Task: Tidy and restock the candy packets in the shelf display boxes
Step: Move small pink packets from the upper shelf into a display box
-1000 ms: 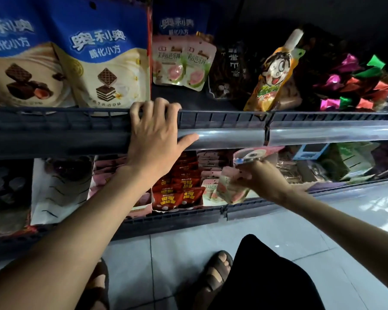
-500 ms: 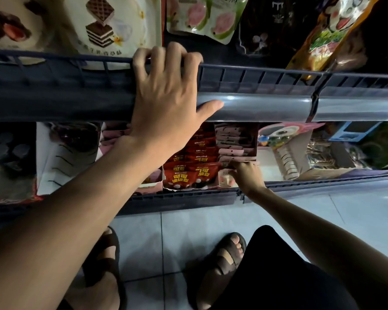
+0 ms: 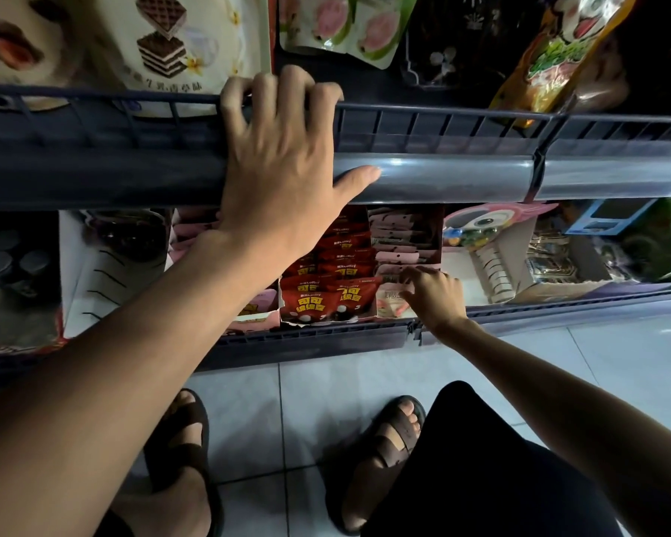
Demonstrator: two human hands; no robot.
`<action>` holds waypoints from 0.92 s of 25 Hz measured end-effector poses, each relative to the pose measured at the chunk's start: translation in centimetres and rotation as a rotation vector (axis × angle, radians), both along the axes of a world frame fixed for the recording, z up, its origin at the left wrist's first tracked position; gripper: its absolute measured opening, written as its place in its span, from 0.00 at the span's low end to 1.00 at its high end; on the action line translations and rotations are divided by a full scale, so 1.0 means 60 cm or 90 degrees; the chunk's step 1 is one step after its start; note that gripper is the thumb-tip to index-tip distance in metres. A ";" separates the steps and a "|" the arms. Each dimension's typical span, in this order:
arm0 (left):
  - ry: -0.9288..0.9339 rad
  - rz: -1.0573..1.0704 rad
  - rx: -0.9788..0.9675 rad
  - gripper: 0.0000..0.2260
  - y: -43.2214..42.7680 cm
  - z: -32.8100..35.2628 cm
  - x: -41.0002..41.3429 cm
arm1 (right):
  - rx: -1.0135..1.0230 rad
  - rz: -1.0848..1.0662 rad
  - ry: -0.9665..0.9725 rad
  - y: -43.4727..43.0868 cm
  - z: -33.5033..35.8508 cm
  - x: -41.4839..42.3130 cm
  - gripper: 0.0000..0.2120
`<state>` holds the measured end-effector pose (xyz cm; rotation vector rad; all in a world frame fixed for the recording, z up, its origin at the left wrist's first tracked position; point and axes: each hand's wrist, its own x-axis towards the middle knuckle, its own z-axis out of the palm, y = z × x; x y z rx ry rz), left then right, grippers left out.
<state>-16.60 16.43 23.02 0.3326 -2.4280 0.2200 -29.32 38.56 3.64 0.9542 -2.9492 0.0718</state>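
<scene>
My left hand (image 3: 283, 160) grips the dark upper shelf rail (image 3: 442, 129), fingers hooked over its top and thumb along the front. On the lower shelf, my right hand (image 3: 432, 294) reaches into a display box (image 3: 440, 242) of pink candy packets (image 3: 398, 257), its curled fingers on the front packets. I cannot tell whether it pinches one. Just left of it stands a box of red candy packets (image 3: 328, 300), stacked in rows.
Wafer bags (image 3: 163, 44), pink-and-green pouches (image 3: 349, 25) and an orange cartoon pouch (image 3: 558, 56) fill the upper shelf. A white box (image 3: 94, 273) sits at the lower left, toy boxes (image 3: 492, 250) at the right. My sandalled feet (image 3: 384, 451) stand on grey floor tiles below.
My right hand carried a pink packet down from in front of the shelf into the pink box and now rests on the front packets. The view dropped lower and closer. The left hand stayed.
</scene>
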 end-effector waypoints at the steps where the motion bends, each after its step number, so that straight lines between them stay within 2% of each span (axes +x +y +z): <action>1: 0.000 -0.001 0.000 0.33 0.000 0.001 0.000 | -0.006 0.004 0.002 0.004 0.009 -0.002 0.10; 6: -0.019 -0.008 0.012 0.33 -0.002 0.004 0.004 | -0.104 0.071 0.066 0.034 0.110 0.010 0.07; 12: -0.037 -0.049 0.054 0.31 0.003 0.026 0.021 | -0.254 0.187 0.148 0.060 0.307 0.058 0.04; 17: -0.063 -0.063 0.064 0.28 0.003 0.035 0.029 | -0.264 0.230 0.168 -0.006 0.449 0.072 0.03; 20: -0.067 -0.060 0.050 0.28 0.001 0.037 0.030 | -0.246 0.205 0.115 -0.087 0.504 0.019 0.07; 23: -0.065 -0.065 0.042 0.29 0.000 0.037 0.030 | -0.204 0.115 0.079 -0.172 0.526 -0.047 0.18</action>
